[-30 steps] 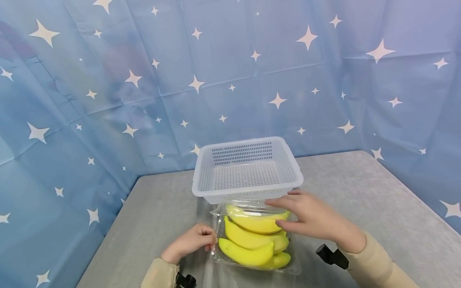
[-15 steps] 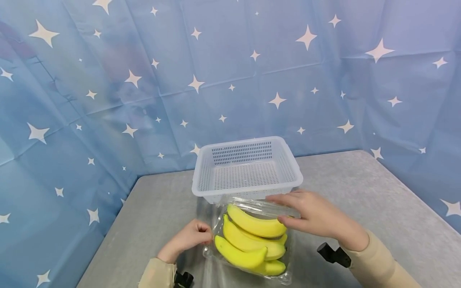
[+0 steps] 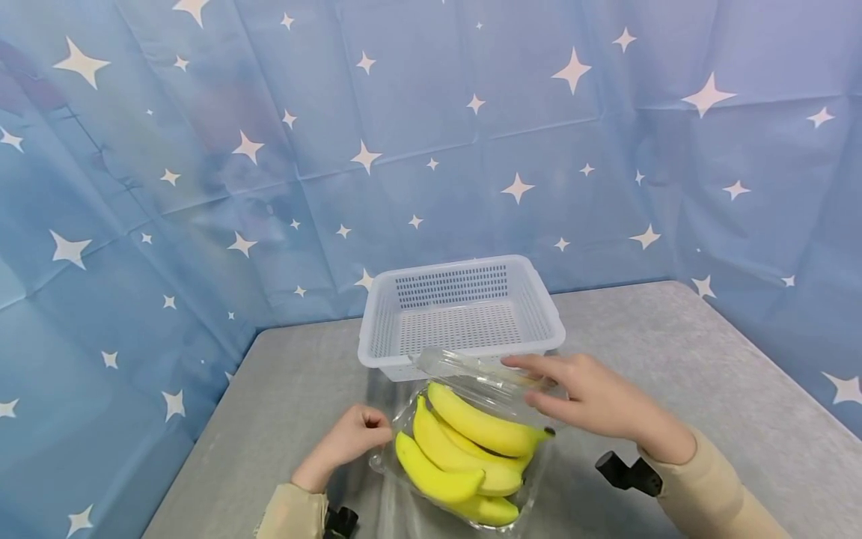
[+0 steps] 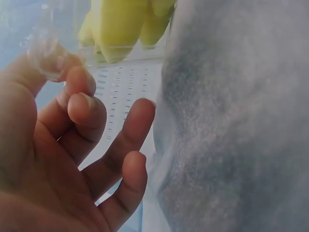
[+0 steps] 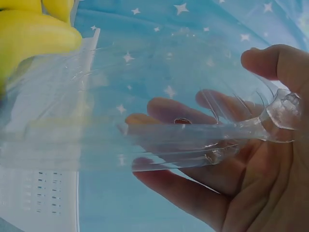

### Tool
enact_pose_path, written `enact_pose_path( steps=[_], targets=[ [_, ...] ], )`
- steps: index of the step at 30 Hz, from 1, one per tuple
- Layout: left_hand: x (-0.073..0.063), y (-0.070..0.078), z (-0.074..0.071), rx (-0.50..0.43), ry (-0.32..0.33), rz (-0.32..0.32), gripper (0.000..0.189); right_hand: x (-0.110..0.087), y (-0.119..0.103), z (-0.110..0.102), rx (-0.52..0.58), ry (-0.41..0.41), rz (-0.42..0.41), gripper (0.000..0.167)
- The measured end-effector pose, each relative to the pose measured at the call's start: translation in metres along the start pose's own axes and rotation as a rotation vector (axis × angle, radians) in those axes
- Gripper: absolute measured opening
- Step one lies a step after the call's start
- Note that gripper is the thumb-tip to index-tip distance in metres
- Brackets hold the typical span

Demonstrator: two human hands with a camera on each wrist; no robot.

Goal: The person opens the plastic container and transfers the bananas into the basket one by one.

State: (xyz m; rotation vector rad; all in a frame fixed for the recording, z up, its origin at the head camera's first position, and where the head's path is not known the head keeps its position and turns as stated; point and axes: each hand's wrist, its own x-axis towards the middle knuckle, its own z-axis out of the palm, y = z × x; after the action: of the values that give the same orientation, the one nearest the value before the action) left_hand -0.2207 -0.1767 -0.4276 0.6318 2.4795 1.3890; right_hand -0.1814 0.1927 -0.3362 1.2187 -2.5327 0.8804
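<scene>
Several yellow bananas [image 3: 447, 471] lie in a clear plastic clamshell container [image 3: 376, 461], which stands tilted in front of the basket. Its clear lid [image 3: 471, 383] is raised at the far side. The left hand [image 3: 350, 438] pinches the container's left edge between thumb and index finger; in the left wrist view the other fingers are loosely bent. At the lid's right end is the right hand [image 3: 595, 397]. In the right wrist view its fairly straight fingers [image 5: 166, 108] lie behind the see-through lid, and the thumb is spread apart from them.
Behind the container a white perforated plastic basket [image 3: 461, 326] stands on the grey table [image 3: 296, 389]. A blue curtain [image 3: 404, 112] with white stars hangs behind and beside the table. Both wrists carry black mounts [image 3: 629, 474].
The lid has swung up away from the bananas, with the right hand at its edge. The container has turned and shifted left; the left hand has moved slightly left and away from me with it.
</scene>
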Motion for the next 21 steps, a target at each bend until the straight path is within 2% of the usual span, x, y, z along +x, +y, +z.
enact_pose_path(
  steps=[1, 4, 8, 9, 15, 21],
  targets=[
    [-0.002, 0.005, -0.001, 0.0, 0.008, 0.003, 0.024, 0.0, 0.0, -0.001, 0.01, -0.003, 0.013, 0.041],
    [-0.001, 0.003, -0.002, 0.012, 0.025, 0.014, 0.024, -0.001, 0.002, -0.002, 0.044, -0.008, 0.04, 0.039],
    [0.005, -0.017, -0.002, 0.051, 0.059, 0.013, 0.026, -0.002, 0.006, -0.005, 0.09, -0.006, 0.058, 0.038],
    [0.005, -0.017, -0.002, 0.054, 0.07, 0.011, 0.027, -0.002, 0.007, -0.005, 0.101, -0.007, 0.066, 0.038],
    [0.007, -0.023, -0.002, 0.047, 0.144, -0.033, 0.027, -0.004, 0.008, -0.011, 0.157, -0.035, 0.128, 0.038],
    [0.006, -0.023, -0.002, 0.028, 0.191, -0.064, 0.026, -0.005, 0.01, -0.014, 0.163, -0.058, 0.125, 0.039]
  ],
)
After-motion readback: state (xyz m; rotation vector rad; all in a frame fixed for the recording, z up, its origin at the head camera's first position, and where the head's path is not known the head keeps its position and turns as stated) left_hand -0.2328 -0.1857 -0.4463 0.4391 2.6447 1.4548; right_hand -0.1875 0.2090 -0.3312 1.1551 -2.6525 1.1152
